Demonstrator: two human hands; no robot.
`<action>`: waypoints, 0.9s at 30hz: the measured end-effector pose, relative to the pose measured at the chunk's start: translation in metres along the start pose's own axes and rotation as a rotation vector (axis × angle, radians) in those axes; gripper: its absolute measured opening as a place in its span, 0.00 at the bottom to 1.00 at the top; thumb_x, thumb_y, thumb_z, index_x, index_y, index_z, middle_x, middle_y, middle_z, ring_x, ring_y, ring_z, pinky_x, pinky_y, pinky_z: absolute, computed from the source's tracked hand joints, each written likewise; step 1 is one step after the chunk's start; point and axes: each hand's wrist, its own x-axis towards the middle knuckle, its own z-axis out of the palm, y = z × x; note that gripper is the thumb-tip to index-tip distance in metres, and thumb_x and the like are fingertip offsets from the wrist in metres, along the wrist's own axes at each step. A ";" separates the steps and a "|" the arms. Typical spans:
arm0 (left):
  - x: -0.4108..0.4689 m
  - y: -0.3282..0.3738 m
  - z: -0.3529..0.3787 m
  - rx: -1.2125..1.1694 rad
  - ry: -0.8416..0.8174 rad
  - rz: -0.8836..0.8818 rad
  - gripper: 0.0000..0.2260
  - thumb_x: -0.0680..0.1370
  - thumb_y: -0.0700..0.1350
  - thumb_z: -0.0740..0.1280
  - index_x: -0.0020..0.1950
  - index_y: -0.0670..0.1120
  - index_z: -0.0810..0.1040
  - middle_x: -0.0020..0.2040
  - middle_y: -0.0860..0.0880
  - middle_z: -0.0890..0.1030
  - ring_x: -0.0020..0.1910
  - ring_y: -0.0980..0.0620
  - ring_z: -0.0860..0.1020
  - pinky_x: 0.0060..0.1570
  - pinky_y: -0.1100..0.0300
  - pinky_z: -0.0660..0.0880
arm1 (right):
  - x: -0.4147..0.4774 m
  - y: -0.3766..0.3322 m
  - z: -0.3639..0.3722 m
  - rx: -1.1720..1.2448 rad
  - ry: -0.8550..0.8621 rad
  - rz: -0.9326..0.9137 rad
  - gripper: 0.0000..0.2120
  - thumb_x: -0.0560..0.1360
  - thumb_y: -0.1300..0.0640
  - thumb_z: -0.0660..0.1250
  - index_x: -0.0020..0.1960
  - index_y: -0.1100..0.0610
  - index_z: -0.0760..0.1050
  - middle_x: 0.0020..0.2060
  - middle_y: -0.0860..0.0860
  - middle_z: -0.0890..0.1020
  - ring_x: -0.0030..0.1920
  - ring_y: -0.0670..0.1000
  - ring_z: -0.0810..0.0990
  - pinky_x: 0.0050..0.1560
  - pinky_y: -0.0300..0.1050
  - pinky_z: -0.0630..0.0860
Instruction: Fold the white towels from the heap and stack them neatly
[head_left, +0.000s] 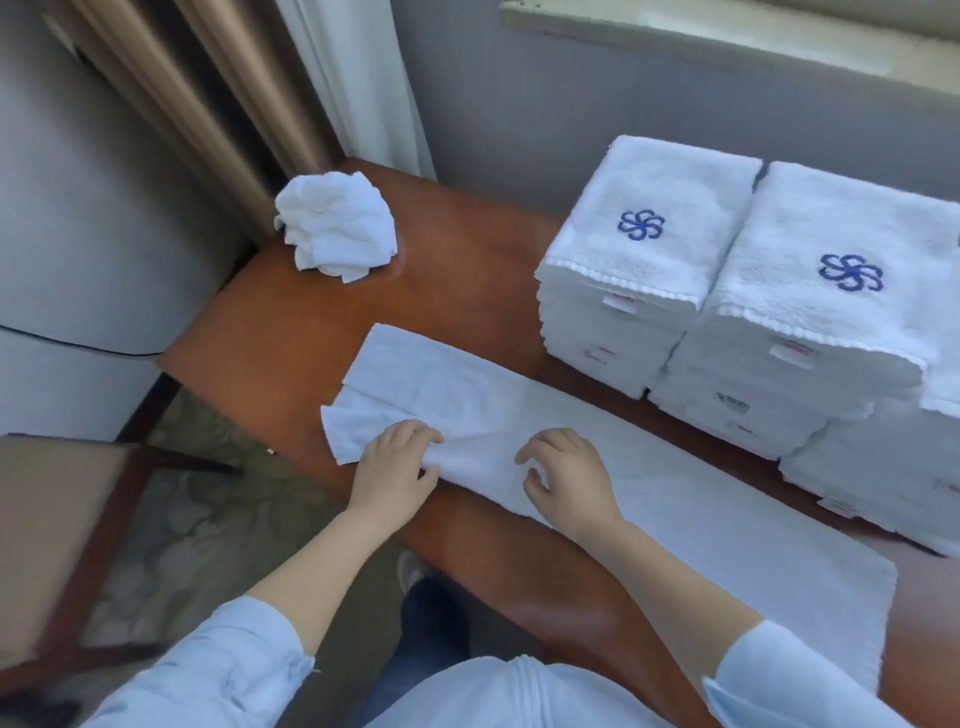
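A long white towel (649, 499) lies flat as a strip across the brown wooden table (457, 260), running from the far left to the near right. My left hand (395, 467) grips a fold of it near its left end, fingers curled over the cloth. My right hand (566, 478) hovers or rests just right of that fold, fingers loosely bent, holding nothing. A crumpled white towel (337, 234) sits at the table's far left corner. Stacks of folded white towels (639, 260) with blue flower logos stand at the right.
A second folded stack (831, 306) and a lower one (883, 467) fill the table's right side against the grey wall. A wooden chair (67, 519) stands at the left on patterned floor. Curtains (249, 93) hang behind the table's corner.
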 end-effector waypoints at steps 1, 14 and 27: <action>0.001 -0.016 -0.003 0.005 -0.010 0.003 0.15 0.77 0.47 0.67 0.64 0.53 0.75 0.62 0.56 0.74 0.64 0.54 0.71 0.62 0.57 0.69 | 0.010 -0.010 0.009 0.000 -0.001 -0.004 0.10 0.72 0.65 0.67 0.51 0.56 0.82 0.51 0.50 0.82 0.57 0.56 0.77 0.57 0.48 0.71; 0.043 -0.183 -0.017 0.101 -0.186 0.344 0.22 0.74 0.38 0.65 0.67 0.53 0.73 0.64 0.55 0.70 0.68 0.53 0.67 0.70 0.60 0.59 | 0.099 -0.114 0.129 -0.231 -0.283 0.107 0.24 0.72 0.60 0.64 0.67 0.49 0.74 0.66 0.48 0.71 0.69 0.54 0.66 0.72 0.45 0.54; 0.070 -0.207 -0.017 -0.017 -0.240 0.507 0.15 0.74 0.44 0.66 0.60 0.54 0.75 0.56 0.57 0.70 0.59 0.55 0.68 0.57 0.63 0.63 | 0.120 -0.124 0.138 -0.235 -0.143 0.297 0.10 0.77 0.50 0.66 0.56 0.48 0.81 0.55 0.46 0.77 0.59 0.51 0.73 0.60 0.43 0.64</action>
